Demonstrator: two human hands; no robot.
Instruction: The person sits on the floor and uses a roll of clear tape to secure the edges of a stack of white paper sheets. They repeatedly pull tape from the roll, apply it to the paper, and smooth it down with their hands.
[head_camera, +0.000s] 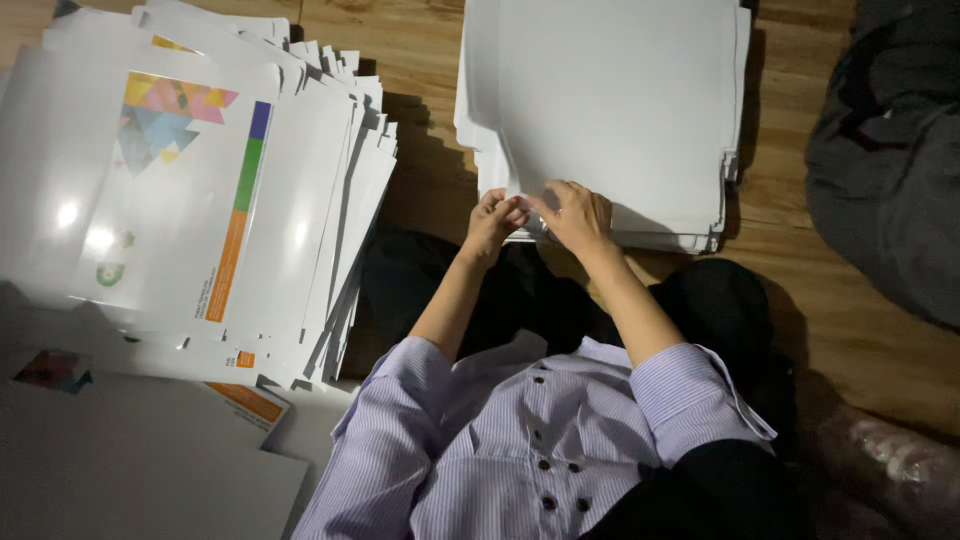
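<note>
A thick stack of plain white sheets (610, 100) lies on the wooden floor in front of me. My left hand (492, 222) and my right hand (577, 214) meet at the stack's near left corner, and the fingers of both pinch the edge of the top sheet there. The fingertips hide the corner itself. My sleeves are lilac striped and rolled to the elbow.
To the left a fanned pile of glossy white cards (190, 190) with coloured geometric prints and an orange-green stripe spreads over the floor. More flat sheets (130, 460) lie at the lower left. A dark grey cloth bundle (890, 160) sits at the right, clear plastic (890, 460) at the lower right.
</note>
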